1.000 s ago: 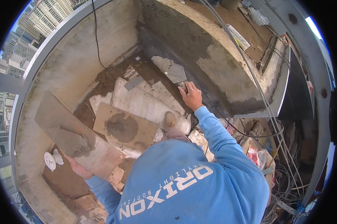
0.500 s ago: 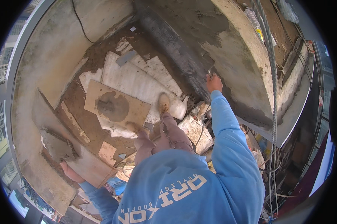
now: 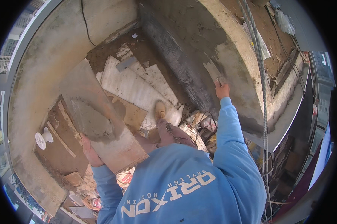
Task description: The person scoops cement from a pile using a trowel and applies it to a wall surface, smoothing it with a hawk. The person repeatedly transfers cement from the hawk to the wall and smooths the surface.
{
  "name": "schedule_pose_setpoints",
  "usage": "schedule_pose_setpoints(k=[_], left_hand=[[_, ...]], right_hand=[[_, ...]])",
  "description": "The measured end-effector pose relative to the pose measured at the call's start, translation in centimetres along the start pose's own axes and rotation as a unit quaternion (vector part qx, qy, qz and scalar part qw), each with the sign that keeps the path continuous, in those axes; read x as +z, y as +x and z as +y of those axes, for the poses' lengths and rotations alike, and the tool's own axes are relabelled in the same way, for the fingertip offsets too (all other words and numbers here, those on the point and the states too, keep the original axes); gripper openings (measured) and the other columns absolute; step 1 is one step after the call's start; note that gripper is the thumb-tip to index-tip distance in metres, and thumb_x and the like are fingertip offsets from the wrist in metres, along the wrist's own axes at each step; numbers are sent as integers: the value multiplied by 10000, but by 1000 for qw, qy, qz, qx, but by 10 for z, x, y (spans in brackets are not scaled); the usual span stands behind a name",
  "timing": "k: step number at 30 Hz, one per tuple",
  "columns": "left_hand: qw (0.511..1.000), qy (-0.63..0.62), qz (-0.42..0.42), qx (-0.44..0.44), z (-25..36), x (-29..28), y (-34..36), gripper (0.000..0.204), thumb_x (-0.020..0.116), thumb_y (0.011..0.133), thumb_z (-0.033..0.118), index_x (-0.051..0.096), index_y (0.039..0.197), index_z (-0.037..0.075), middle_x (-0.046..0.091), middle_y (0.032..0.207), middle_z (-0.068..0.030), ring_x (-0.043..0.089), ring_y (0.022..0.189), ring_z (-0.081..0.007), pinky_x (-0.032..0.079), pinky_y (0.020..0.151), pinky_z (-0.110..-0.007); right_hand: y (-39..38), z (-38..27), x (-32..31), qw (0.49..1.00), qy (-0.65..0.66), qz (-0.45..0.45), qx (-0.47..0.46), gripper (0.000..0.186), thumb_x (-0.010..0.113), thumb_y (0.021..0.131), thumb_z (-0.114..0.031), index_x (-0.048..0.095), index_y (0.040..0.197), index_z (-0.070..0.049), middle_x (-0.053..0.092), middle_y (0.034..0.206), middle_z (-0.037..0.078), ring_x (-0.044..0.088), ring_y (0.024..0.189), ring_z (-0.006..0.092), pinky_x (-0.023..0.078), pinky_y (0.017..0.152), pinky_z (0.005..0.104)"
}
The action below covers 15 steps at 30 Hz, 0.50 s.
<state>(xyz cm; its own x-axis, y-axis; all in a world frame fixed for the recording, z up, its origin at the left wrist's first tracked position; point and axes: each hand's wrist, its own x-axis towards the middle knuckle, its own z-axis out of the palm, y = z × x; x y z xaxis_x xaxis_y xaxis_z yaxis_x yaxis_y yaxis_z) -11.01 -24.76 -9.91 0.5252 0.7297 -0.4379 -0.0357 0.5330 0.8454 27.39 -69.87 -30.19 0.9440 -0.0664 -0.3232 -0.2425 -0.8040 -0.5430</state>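
My left hand (image 3: 90,152) grips the edge of a long flat board (image 3: 125,151), which is held at a slant in front of my left side. A wet grey mortar patch (image 3: 91,119) lies on the board. On the right, my right hand (image 3: 222,90) is closed around a small trowel (image 3: 223,79) that meets the partly plastered wall (image 3: 235,61). A paler smooth streak (image 3: 212,69) shows on the wall beside the trowel. Much of the trowel's handle is hidden in my fingers.
Dirty white sheets (image 3: 119,80) and a mortar-stained board (image 3: 136,117) cover the ground by my boot (image 3: 160,109). A white spool (image 3: 44,138) sits on the left ledge. A steel cable (image 3: 263,93) hangs along the right. Rubble and bags (image 3: 204,125) lie near my right leg.
The board has swung up and inward from the far left, and its mortar now faces me. My right hand has shifted slightly right, and a pale streak has appeared on the wall.
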Motion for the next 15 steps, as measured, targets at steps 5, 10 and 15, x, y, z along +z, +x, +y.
schedule_pose_setpoints(k=[5, 10, 15], left_hand=[[984, -96, -134, -72, -36, 51, 24, 452, 420, 1080, 315, 466, 1391, -10, 543, 1361, -104, 558, 1203, -206, 463, 1018, -356], [975, -43, -181, -123, -49, 105, 54, 432, 498, 1058, 299, 499, 1363, -7, 584, 1282, -60, 542, 1188, -167, 440, 1018, -324], [949, -18, -314, -36, -12, 169, 48, 434, 534, 1044, 295, 529, 1347, -15, 596, 1210, -27, 529, 1124, -130, 417, 972, -273]], right_hand=[[-84, -44, -36, 976, -42, 121, -174, 397, 612, 947, -315, 653, 1054, 66, 656, 863, 299, 640, 822, 467, 502, 777, 439], [-162, -152, -108, 966, 32, -56, -251, 368, 602, 970, -244, 642, 1119, 91, 655, 842, 292, 666, 761, 402, 511, 708, 411], [-207, -217, -159, 894, 27, -189, -405, 412, 633, 967, -270, 636, 1105, 118, 660, 870, 287, 668, 746, 388, 507, 658, 415]])
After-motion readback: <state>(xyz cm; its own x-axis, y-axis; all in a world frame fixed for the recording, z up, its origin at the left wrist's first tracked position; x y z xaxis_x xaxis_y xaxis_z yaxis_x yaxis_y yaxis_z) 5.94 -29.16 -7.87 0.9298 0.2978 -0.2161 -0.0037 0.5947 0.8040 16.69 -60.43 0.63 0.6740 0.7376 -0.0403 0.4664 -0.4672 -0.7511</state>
